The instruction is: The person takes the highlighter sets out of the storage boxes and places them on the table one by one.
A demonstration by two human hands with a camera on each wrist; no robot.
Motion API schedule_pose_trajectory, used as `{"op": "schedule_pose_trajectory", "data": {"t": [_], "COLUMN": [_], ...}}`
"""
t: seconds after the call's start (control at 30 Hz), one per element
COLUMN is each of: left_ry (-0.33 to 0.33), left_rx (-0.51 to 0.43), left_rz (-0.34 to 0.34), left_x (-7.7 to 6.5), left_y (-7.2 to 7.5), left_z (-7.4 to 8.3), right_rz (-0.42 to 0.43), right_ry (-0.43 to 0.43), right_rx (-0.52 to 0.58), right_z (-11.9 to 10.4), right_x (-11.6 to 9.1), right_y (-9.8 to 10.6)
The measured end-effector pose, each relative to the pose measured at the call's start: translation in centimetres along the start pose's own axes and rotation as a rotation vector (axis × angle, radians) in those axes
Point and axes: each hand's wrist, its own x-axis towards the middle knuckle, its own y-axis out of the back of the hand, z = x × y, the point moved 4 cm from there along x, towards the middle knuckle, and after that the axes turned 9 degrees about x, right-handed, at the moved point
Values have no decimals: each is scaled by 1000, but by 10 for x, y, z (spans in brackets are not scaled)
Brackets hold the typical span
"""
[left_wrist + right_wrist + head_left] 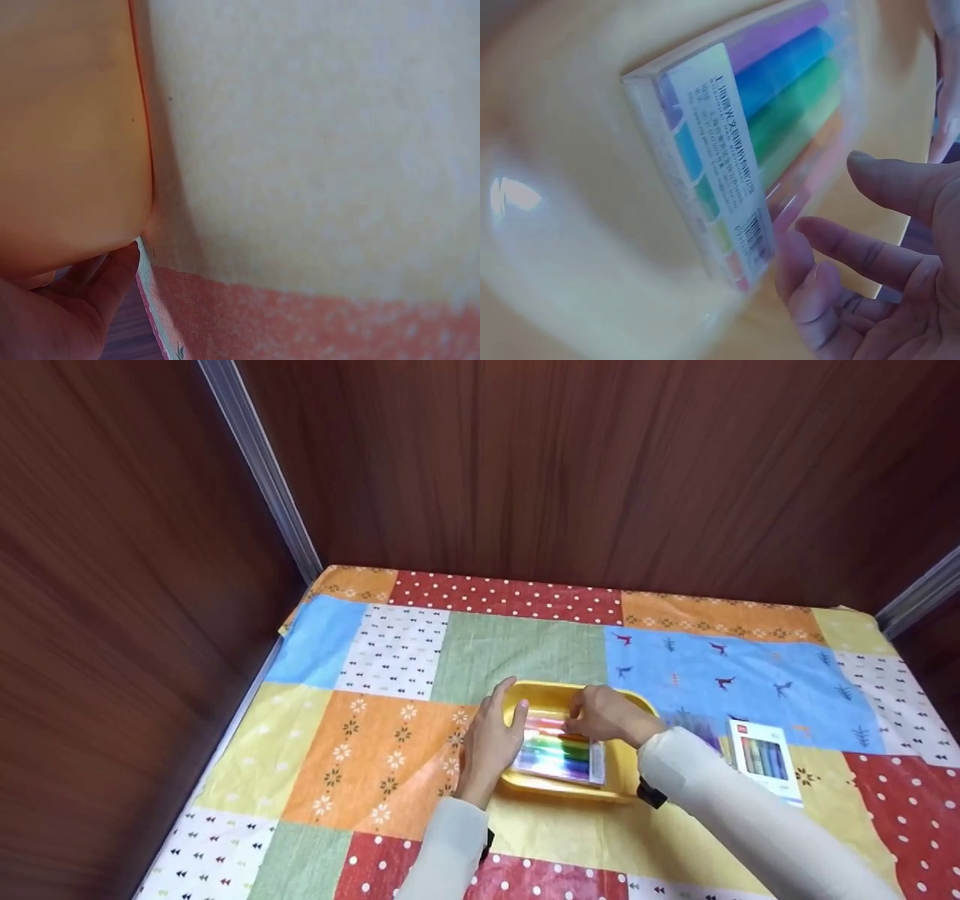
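A yellow plastic basin stands in front of me on the patchwork cloth. Inside it lies a clear plastic pack of rainbow-coloured markers; its label strip and barcode show in the right wrist view. My left hand holds the basin's left side, thumb at the inner rim and fingers outside; part of that grip is hidden in the left wrist view. Over the far right part of the pack, my right hand reaches into the basin. Its thumb and index finger stand apart, and bent lower fingers are right at the pack's edge.
To the basin's right lies a white box with a window of coloured pens, partly behind my right sleeve. The patchwork tablecloth covers the table. Dark wood panels rise behind and at the sides.
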Motion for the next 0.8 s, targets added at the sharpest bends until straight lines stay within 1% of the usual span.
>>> {"op": "schedule_pose_trajectory", "data": {"t": [0.17,0.23,0.37,0.53,0.67,0.8], "left_ry": [12,17,22,31,39,37], "left_rx": [16,12,11,26,20,11], "left_rz": [-3,-7,-3,-2,-8,-6], "left_x": [1,0,0,0,-1,-2], "left_y": [-1,-1,-1,-1,0,0], "left_z": [-1,0,0,0,0,0], "right_rz": [21,20,6,-20,-50,-65], "right_ry": [-1,-12,-6,-14,-59,-56], "right_rx": [-50,-56,-67,-48,-19,-21], "right_z": [-5,-6,-7,-9,-10,-12], "right_x": [1,2,3,3,4,5], "right_y": [-5,-7,-10,-11,-14,-16]}}
